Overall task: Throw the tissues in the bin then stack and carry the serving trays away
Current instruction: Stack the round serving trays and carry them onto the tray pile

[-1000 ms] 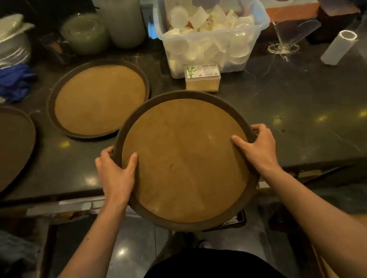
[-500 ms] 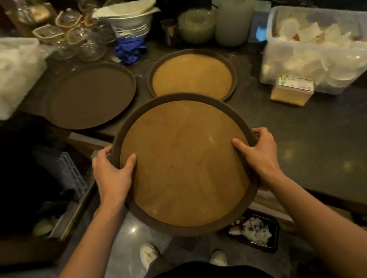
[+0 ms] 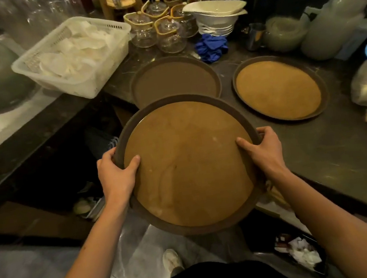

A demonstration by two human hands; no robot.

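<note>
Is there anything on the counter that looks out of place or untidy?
Only one small thing: a crumpled blue cloth lies loose on the counter between the glass jars and the far trays. The two trays on the counter lie flat; nothing looks spilled or broken.

held tray [image 3: 188,161]: round, dark rim, tan inlay, gripped at both side rims, tilted
dark tray [image 3: 174,81]: flat on counter, just beyond grip
tan tray [image 3: 278,89]: flat, beyond-right of grip
</note>
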